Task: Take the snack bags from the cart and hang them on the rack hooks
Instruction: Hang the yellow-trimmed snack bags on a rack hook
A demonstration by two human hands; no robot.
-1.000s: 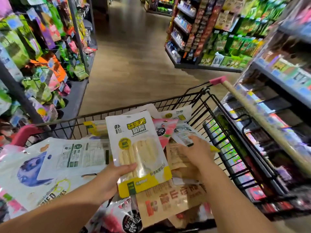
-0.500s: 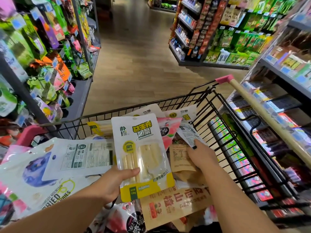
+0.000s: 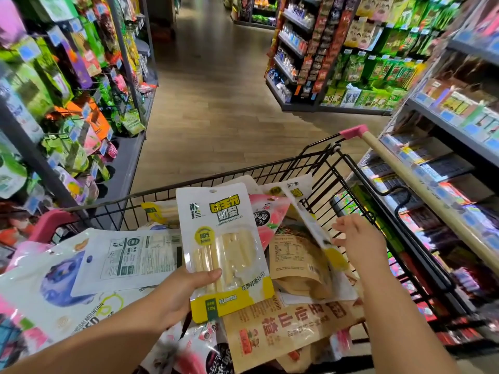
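A black wire cart (image 3: 243, 172) full of snack bags fills the lower view. My left hand (image 3: 181, 291) grips a white and yellow snack bag (image 3: 224, 238) by its lower left edge and holds it upright over the pile. My right hand (image 3: 360, 242) is over the cart's right side, thumb and fingers pinching a second white and yellow bag (image 3: 310, 220), which is tilted and seen nearly edge-on. Under them lie a brown kraft bag (image 3: 294, 260), a tan bag with red print (image 3: 291, 325), a pink bag (image 3: 270, 217) and a large blueberry bag (image 3: 54, 287).
A rack of hooks hung with colourful snack bags (image 3: 67, 117) runs along the left, close to the cart. Shelves of boxed goods (image 3: 445, 163) stand on the right behind the cart's wooden handle (image 3: 421, 190). A wooden floor aisle (image 3: 216, 90) runs ahead, with another shelf unit (image 3: 337, 63) beyond.
My right hand has risen out of the pile, drawing the second white and yellow bag up and tilting it on edge. The left hand's bag has stayed nearly in place.
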